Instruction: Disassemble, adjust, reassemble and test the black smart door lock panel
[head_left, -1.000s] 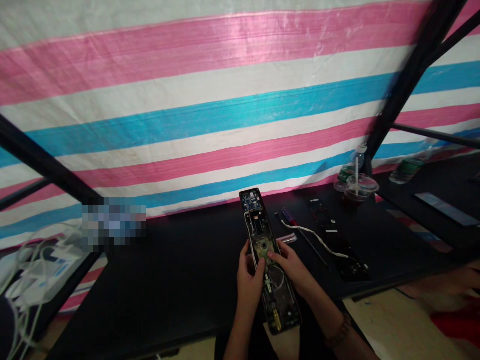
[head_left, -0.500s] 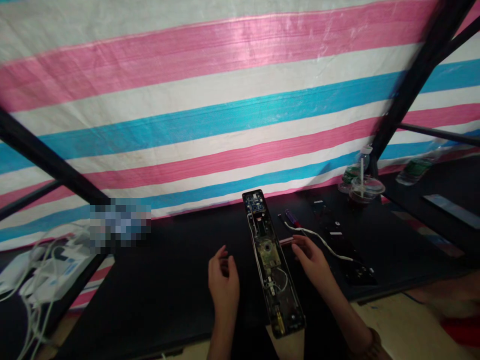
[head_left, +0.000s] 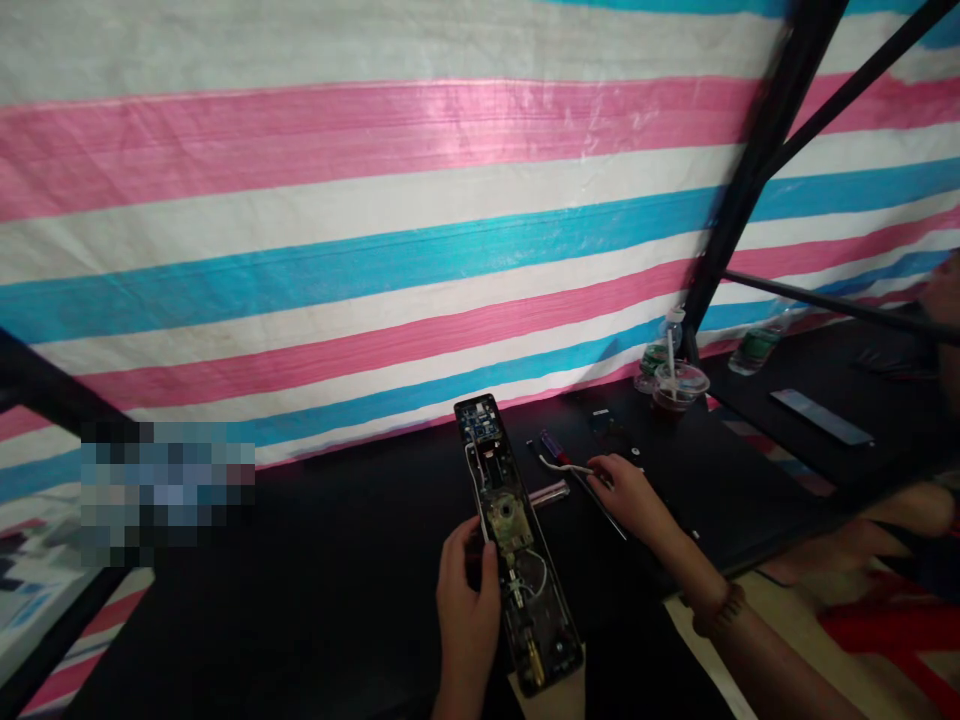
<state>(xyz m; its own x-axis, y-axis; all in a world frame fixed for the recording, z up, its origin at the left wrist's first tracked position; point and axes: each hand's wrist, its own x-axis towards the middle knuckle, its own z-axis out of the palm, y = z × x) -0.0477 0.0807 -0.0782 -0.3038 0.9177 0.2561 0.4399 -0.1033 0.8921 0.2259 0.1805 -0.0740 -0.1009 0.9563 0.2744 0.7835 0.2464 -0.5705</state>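
At the device's left long edge, the left hand [head_left: 466, 605] is loosely curled, thumb and fingers apart, with its fingertips right by the casing. The open, elongated device [head_left: 508, 520] lies on the black table [head_left: 322, 570], circuitry facing up, between both hands. Right of it come a small clear packet [head_left: 550, 493] and a purple-handled screwdriver [head_left: 555, 447]. Farther right, the right hand [head_left: 628, 492] has its fingertips at a white cable [head_left: 562, 465]; whether they pinch it, I cannot tell.
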